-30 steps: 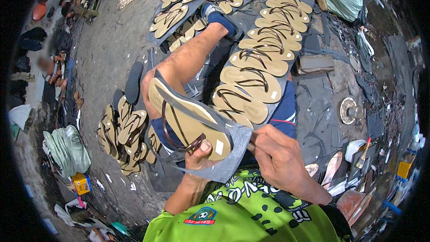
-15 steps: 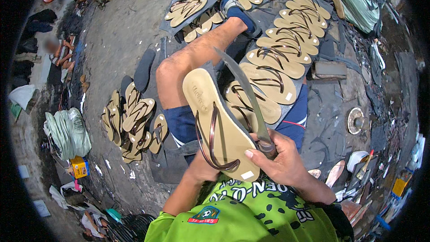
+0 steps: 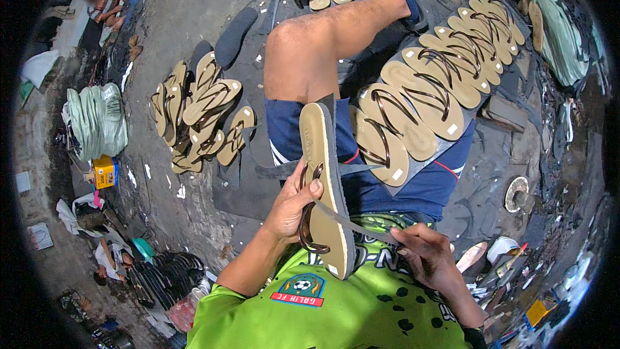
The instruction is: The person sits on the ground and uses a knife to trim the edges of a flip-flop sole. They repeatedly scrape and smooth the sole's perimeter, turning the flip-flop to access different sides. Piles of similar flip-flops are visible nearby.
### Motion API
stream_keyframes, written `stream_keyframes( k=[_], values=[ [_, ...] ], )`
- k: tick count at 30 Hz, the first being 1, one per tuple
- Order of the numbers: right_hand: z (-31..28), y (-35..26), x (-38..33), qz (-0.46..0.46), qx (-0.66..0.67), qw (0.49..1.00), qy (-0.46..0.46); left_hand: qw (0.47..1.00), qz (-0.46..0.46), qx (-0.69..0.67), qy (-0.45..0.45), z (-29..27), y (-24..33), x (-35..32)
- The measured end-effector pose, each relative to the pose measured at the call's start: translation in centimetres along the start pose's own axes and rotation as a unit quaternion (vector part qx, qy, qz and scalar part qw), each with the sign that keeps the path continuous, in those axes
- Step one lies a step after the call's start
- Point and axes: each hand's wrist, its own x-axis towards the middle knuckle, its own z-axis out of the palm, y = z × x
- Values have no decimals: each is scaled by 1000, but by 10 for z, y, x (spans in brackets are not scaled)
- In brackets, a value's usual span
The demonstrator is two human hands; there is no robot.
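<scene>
My left hand (image 3: 292, 210) grips a tan flip-flop (image 3: 325, 161) with brown straps, its thumb near the strap and its fingers behind. The sandal stands upright over my lap, its top facing left, with dark sole material showing along its right edge. A narrow grey blade-like strip (image 3: 361, 226) crosses the lower part of the flip-flop. Its right end is pinched in my right hand (image 3: 423, 252); whether it is a blade or a rubber offcut I cannot tell. Another grey strip (image 3: 358, 169) lies across my lap, partly behind the sandal.
Overlapping flip-flops (image 3: 439, 84) lie in a row on a grey sheet beside my right leg. A pile of flip-flops (image 3: 200, 113) lies on the left, near dark sole pieces (image 3: 234, 37). Folded sacks (image 3: 95, 123) and a yellow box (image 3: 105, 172) stand farther left. A block (image 3: 506, 113) lies right.
The flip-flop has turned more edge-on, and my left hand has come up round its strap side. My right hand has moved right, off the sandal's edge. The view has shifted.
</scene>
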Motion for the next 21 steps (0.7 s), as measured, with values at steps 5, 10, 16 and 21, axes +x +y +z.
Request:
stream_keyframes(
  k=[5,10,16,21],
  values=[
    [11,0,32,-20,-112,991,70,998,-13,-1,55,2,-3,1],
    [29,1,89,-67,-176,965,185,999,-17,-21,-23,2,3,7],
    [25,0,140,-89,-178,953,229,999,-13,-12,-32,5,3,6],
    [16,-4,157,-103,-201,945,236,999,3,6,-52,-3,1,5]
  ],
)
